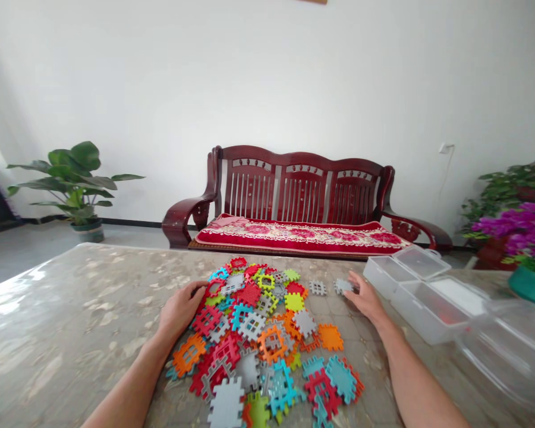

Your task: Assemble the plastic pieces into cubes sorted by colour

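Observation:
A heap of interlocking plastic building tiles [248,293] in red, orange, grey, blue and lime green lies on the table in front of me. My left hand [183,307] rests flat against the heap's left edge, its fingertips by a red tile [214,289]; its fingers are loosely extended, holding nothing that I can see. To the right of the heap, my right hand [364,299] has thumb and fingers on the edge of a small grey tile [341,286], which is at the tabletop. Just left of that tile lies a grey window-shaped tile [317,288], apart from the heap.
Clear plastic boxes [421,309] with lids stand to the right of my right hand. Purple flowers [524,229] in a teal pot are at the far right. The table [93,309] has a patterned cover. Behind it stand a dark red wooden bench [301,184] and a potted plant [78,178].

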A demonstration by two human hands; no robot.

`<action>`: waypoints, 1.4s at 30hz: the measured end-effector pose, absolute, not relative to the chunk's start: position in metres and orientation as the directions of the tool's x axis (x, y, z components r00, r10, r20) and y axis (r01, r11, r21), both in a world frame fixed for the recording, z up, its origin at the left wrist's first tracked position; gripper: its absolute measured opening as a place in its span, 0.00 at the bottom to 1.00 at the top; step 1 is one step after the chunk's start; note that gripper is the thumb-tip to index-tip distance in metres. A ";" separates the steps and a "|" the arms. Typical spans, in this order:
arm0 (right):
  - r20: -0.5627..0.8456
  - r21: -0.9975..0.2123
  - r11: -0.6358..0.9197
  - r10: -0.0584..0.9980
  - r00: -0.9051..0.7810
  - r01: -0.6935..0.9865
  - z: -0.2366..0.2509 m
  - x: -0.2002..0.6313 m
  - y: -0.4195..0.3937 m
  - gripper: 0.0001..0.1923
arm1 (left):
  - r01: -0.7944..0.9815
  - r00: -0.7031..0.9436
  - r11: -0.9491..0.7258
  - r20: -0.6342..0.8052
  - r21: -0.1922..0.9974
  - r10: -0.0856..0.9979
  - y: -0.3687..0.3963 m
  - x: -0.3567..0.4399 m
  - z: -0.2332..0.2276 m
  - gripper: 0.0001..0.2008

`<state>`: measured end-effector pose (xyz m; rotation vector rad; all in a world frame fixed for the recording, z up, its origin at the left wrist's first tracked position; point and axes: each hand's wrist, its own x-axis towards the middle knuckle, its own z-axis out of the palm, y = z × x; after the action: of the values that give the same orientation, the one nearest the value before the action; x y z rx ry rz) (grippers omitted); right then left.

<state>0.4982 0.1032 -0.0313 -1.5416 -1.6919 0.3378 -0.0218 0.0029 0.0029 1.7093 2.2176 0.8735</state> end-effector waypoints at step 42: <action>0.375 -0.563 0.214 0.927 0.016 0.798 -0.017 0.488 0.102 0.32 | 0.816 -0.310 0.175 0.161 0.551 0.937 0.004 -0.023 0.001 0.20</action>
<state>0.4883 0.1024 -0.0174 -1.6051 -1.8004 0.2367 -0.0226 0.0043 0.0009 1.6990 2.2333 0.8281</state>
